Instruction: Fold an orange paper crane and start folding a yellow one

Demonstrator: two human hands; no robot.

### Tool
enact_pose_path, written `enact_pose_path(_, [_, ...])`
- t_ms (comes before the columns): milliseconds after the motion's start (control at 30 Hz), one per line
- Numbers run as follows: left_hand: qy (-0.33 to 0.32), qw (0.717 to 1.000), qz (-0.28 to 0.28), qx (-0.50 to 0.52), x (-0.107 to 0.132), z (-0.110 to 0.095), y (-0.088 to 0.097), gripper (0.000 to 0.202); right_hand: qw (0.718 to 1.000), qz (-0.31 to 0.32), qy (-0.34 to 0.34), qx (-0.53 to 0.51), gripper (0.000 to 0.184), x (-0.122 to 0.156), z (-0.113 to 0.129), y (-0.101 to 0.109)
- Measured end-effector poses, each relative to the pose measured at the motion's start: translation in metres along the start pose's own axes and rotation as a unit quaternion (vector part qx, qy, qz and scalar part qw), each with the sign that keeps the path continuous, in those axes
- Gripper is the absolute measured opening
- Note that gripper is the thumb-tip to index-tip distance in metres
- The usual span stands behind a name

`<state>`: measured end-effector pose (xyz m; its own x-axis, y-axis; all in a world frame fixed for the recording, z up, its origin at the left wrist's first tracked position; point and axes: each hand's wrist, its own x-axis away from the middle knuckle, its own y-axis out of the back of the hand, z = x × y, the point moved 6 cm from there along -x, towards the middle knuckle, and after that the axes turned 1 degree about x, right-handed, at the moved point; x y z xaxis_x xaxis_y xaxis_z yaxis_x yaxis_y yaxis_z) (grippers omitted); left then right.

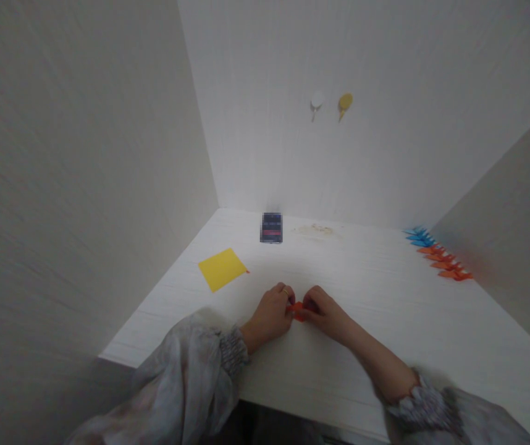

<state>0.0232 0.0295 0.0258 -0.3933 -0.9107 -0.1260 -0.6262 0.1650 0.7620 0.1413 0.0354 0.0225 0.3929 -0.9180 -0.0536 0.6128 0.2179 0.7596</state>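
Note:
My left hand [272,315] and my right hand [323,312] meet over the white table [385,334], both pinched on a small piece of orange paper [298,311] held between them. Most of the paper is hidden by the fingers. A ring shows on a left finger. Both arms wear pale patterned sleeves with gathered cuffs.
A stack of yellow paper squares [222,268] lies to the left, with an orange sheet peeking out beneath. A dark small packet [271,227] lies near the back wall. Folded blue pieces [417,235] and orange pieces [445,262] line the right wall. Two hooks [332,104] hang on the back wall.

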Motion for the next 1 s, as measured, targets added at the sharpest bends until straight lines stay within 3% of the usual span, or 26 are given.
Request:
enact_pose_path(133, [-0.008, 1.0, 0.001, -0.003, 0.0, 0.0, -0.001, 0.015, 0.998, -0.003, -0.029, 0.048, 0.013, -0.006, -0.001, -0.002])
enact_pose_path(300, [-0.008, 1.0, 0.005, -0.008, 0.0, 0.0, -0.001, 0.015, 0.991, 0.039, -0.076, 0.1, 0.014, -0.018, -0.002, -0.001])
enact_pose_path(567, [0.005, 1.0, 0.008, 0.002, -0.002, 0.001, -0.002, 0.015, 0.988, 0.059, -0.061, 0.133, 0.008, -0.019, 0.0, -0.005])
enact_pose_path(1000, [0.032, 0.999, 0.021, 0.022, -0.008, 0.0, -0.002, 0.029, 0.995, 0.054, -0.063, 0.056, 0.009, -0.016, -0.004, -0.003])
